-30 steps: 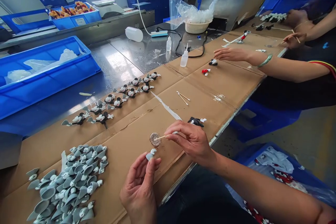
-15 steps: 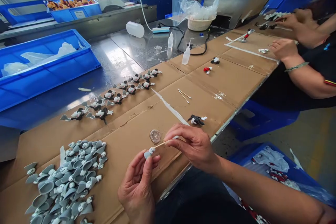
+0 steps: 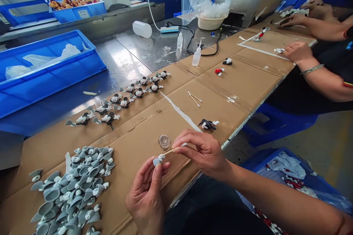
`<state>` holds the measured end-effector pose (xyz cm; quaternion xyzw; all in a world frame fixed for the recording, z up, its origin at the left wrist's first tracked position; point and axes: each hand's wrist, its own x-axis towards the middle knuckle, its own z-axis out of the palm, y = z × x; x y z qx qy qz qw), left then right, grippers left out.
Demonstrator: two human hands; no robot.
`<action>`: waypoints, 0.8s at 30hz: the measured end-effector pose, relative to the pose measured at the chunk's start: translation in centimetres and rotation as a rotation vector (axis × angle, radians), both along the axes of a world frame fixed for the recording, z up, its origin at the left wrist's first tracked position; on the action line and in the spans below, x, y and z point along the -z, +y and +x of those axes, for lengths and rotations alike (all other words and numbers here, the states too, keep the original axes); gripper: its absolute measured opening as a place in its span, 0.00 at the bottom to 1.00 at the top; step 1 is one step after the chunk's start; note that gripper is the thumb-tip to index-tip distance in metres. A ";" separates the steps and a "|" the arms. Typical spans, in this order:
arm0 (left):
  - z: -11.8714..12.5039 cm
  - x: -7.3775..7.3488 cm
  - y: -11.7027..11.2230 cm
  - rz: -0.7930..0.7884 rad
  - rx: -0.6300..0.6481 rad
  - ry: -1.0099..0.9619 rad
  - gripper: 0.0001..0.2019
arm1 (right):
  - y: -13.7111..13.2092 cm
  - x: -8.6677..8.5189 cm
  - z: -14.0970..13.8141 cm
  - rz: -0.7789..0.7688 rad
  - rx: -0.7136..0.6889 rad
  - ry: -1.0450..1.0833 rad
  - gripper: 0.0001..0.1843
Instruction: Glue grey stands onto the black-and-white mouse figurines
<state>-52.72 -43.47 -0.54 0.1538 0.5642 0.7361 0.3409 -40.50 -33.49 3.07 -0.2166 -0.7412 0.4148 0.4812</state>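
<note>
My left hand [image 3: 146,198] pinches a small grey toy part [image 3: 157,160] between thumb and fingertips, just above the cardboard-covered table [image 3: 132,143]. My right hand [image 3: 202,152] grips a thin wooden stick [image 3: 168,151] whose tip touches that part. A small clear round dish [image 3: 164,141] sits right behind the stick. A heap of several grey toy parts [image 3: 71,191] lies at the lower left. One finished black-and-white figure [image 3: 208,124] lies beside my right hand.
Two rows of several black-and-white figures [image 3: 124,99] line the cardboard's far edge. Cotton swabs [image 3: 194,98], two dropper bottles [image 3: 196,57], a blue crate [image 3: 49,69] and a basket with plastic bags [image 3: 209,22] stand beyond. Another person's arms [image 3: 317,69] work at the right.
My right hand drew the stick back from the clear dish to the grey part in my left hand. The other person's hands pulled back toward the right.
</note>
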 end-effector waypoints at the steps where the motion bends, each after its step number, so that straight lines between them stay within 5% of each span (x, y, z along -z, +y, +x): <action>1: 0.0 0.0 0.0 -0.001 -0.002 0.002 0.13 | 0.0 -0.1 0.0 -0.001 0.000 -0.012 0.03; 17: -0.2 0.1 0.0 -0.005 0.015 -0.017 0.14 | -0.3 -1.9 0.4 0.246 -0.070 -0.121 0.03; 24: -0.2 0.1 0.0 -0.010 -0.017 0.000 0.14 | 0.2 -1.8 0.6 0.220 0.036 -0.096 0.03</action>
